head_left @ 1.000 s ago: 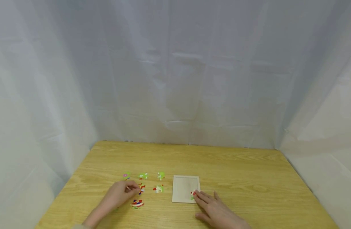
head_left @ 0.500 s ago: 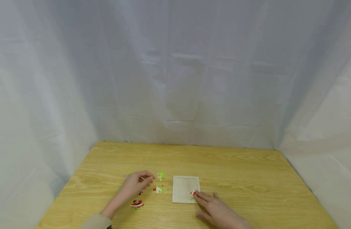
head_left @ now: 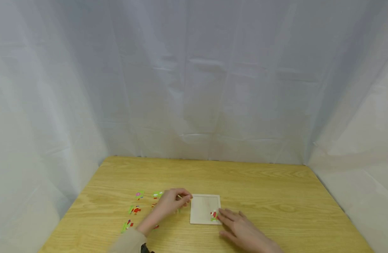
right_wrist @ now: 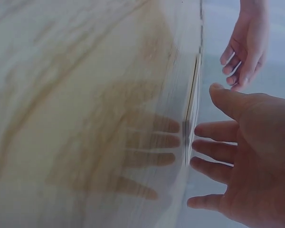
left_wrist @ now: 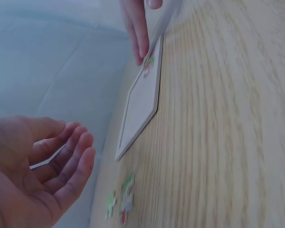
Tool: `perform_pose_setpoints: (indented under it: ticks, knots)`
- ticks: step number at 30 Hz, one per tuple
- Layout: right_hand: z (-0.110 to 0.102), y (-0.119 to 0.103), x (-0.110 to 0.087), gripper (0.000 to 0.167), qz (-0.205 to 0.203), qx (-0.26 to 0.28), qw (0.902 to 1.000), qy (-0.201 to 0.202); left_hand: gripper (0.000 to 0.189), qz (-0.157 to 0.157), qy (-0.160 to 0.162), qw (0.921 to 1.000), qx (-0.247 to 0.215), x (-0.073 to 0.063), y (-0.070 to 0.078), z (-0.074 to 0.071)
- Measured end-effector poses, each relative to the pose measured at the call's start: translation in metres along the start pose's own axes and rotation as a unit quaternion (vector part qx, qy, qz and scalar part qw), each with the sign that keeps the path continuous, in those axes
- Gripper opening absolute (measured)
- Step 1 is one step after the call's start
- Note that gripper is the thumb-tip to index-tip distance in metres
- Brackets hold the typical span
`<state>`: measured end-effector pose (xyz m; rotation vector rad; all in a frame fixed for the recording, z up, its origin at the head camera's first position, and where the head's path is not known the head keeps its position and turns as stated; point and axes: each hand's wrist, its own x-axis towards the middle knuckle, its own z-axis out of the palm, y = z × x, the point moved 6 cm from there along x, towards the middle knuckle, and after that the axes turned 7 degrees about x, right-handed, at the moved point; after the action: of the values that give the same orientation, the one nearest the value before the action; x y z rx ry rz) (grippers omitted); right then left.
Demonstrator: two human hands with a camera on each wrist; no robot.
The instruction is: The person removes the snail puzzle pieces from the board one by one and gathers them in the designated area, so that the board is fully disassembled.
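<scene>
A pale wooden puzzle tray (head_left: 200, 211) lies on the table, with one red, white and green jigsaw piece (head_left: 214, 215) in its near right corner. My right hand (head_left: 243, 230) rests its fingertips at the tray's right edge beside that piece, fingers extended. My left hand (head_left: 172, 203) is in the air near the tray's far left corner. Its fingers are loosely bent, and nothing shows between them in the left wrist view. Two jigsaw pieces lie below it there, a larger one (left_wrist: 127, 197) and a smaller green one (left_wrist: 111, 205).
Several loose jigsaw pieces lie left of the tray, among them a pink and green one (head_left: 139, 194), a red one (head_left: 135, 210) and a green and red one (head_left: 127, 225). The left forearm partly covers others. White sheeting (head_left: 194, 88) encloses the wooden table (head_left: 276, 196).
My left hand has moved right from above the loose pieces to beside the tray, uncovering pieces on the left. The right hand has shifted slightly right, showing more of the piece in the tray.
</scene>
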<state>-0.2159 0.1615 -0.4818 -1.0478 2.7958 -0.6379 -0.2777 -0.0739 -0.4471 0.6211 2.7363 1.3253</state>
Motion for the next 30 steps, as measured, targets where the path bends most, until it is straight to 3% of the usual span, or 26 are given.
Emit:
perform_pose_setpoints:
  ticks: [10,22,30]
  knots:
    - [-0.001,0.006,-0.007,0.058,0.017,-0.018,0.9997,-0.008,0.019,0.009,-0.041,0.9991,0.005,0.012,0.014,0.037]
    - [0.000,0.004,-0.009,0.057,0.014,-0.025,0.9995,-0.012,0.019,0.013,-0.077,0.9964,0.034,0.021,0.025,0.065]
    - [0.002,0.005,-0.008,0.060,0.035,-0.003,0.9988,-0.034,0.021,0.012,-0.094,0.9949,0.034,0.026,0.027,0.075]
